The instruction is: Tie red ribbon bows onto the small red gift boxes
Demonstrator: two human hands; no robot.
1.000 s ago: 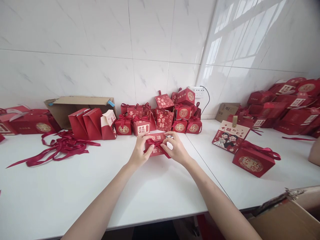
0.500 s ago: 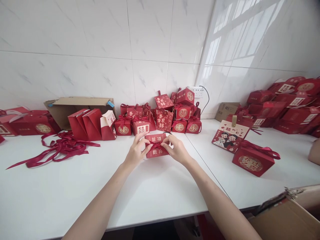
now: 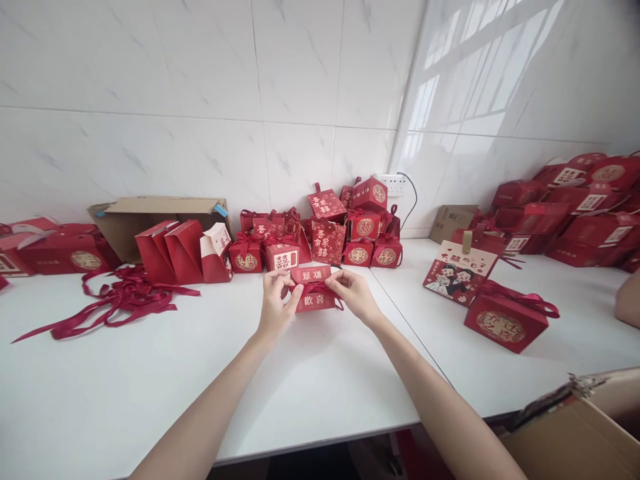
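In front of me on the white table stands a small red gift box (image 3: 314, 301) with pale printed characters on its top. A dark red ribbon (image 3: 316, 287) runs across the top of it. My left hand (image 3: 280, 300) is at the box's left side, thumb and fingers closed on the ribbon there. At the right side, my right hand (image 3: 354, 291) pinches the ribbon between thumb and forefinger. A ribbon loop hangs by the box's right edge. The knot's exact form is too small to make out.
Finished-looking red boxes (image 3: 327, 241) stand stacked along the tiled wall. Loose ribbons (image 3: 127, 303) lie left, before red boxes (image 3: 170, 252) and a cardboard box (image 3: 117, 223). Two boxes stand right, one with a couple print (image 3: 457, 273). An open carton (image 3: 575, 440) is at lower right.
My left hand has turned more upright and my right fingers have drawn slightly outward. A ribbon loop now shows at the box's right side.
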